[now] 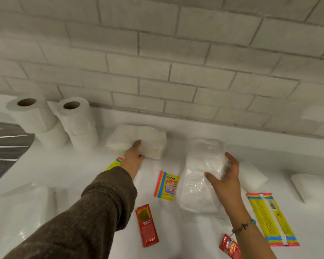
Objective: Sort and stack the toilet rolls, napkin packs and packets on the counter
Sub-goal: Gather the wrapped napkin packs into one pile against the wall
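Your left hand (134,153) grips the napkin pack (138,140) by the wall, your right hand (225,177) clutches a slick wrapped pack (202,176) above the worktop (64,169); it may slip.

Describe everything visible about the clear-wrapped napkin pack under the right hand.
The napkin pack is a soft, bulging bundle of white napkins in clear, glossy, wrinkled plastic. It sits mid-counter, long axis running away from the viewer, its lower end resting on the white counter. The right hand cups its right side, thumb across the front and fingertips at the upper edge. Its left edge overlaps a yellow wipes packet.
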